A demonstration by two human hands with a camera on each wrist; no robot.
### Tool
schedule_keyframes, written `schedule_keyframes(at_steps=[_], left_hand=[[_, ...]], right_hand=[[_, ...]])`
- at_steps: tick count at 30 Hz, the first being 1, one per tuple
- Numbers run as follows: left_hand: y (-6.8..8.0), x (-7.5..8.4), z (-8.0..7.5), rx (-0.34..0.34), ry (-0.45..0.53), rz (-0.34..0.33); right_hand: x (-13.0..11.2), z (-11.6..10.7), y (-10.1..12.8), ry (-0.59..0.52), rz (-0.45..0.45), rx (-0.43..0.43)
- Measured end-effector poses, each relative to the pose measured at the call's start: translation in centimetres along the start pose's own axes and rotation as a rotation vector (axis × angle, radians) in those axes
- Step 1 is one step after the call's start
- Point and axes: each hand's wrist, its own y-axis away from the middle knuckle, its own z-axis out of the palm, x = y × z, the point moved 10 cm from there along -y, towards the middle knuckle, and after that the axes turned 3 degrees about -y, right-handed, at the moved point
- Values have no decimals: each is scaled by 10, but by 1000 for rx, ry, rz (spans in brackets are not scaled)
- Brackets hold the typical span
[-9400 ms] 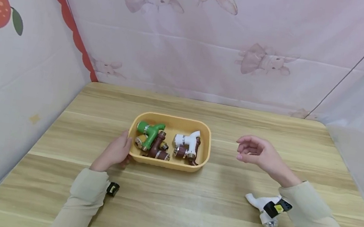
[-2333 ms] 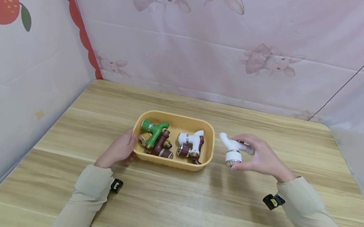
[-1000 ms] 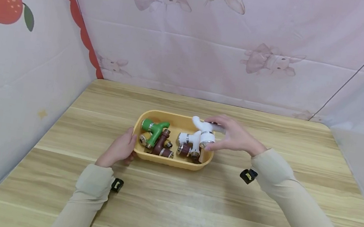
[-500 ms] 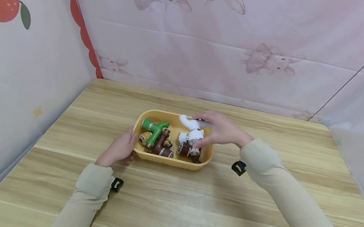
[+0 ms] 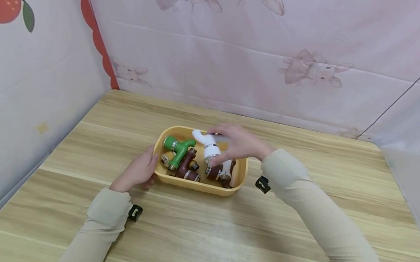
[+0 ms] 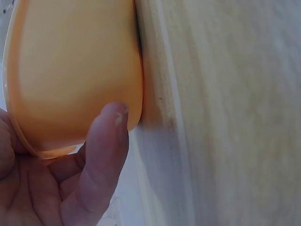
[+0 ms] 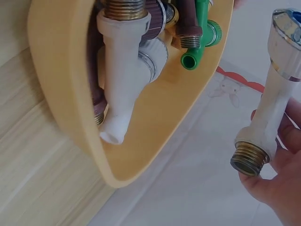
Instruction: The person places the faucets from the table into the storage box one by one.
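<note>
My right hand (image 5: 241, 143) holds a white tap (image 5: 212, 150) over the middle of the yellow tub (image 5: 202, 187). In the right wrist view the held tap's brass threaded end (image 7: 249, 159) points down toward the lower left, with fingers around its body. At the tub's left end my left hand (image 5: 139, 170) grips the wall; the left wrist view shows a finger (image 6: 104, 150) against the outside. Inside lie a green tap (image 5: 179, 150), a brown tap (image 5: 184, 166), part of a yellow tap (image 5: 166, 159) and, partly hidden, another white tap (image 7: 123, 70).
At the tub's right end, maroon tap parts (image 5: 214, 172) lie beside the white tap. The tub stands on a wood-grain table (image 5: 187, 235). Printed fabric walls (image 5: 241, 77) rise behind the table and along both sides.
My right hand picked up the white tap from the table at the right and carried it left, over the tub's right end to its middle. The left hand stays on the tub.
</note>
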Motion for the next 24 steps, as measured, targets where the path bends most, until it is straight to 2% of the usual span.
schedule_keyframes(at_steps=[5, 18, 24], left_hand=[[0, 0, -1, -3, 8, -3], [-1, 4, -3, -1, 8, -13], [-2, 5, -3, -5, 17, -19]], right_hand=[[1, 3, -13, -39, 13, -5], [27, 16, -44, -275, 133, 10], [32, 27, -55, -302, 113, -20]])
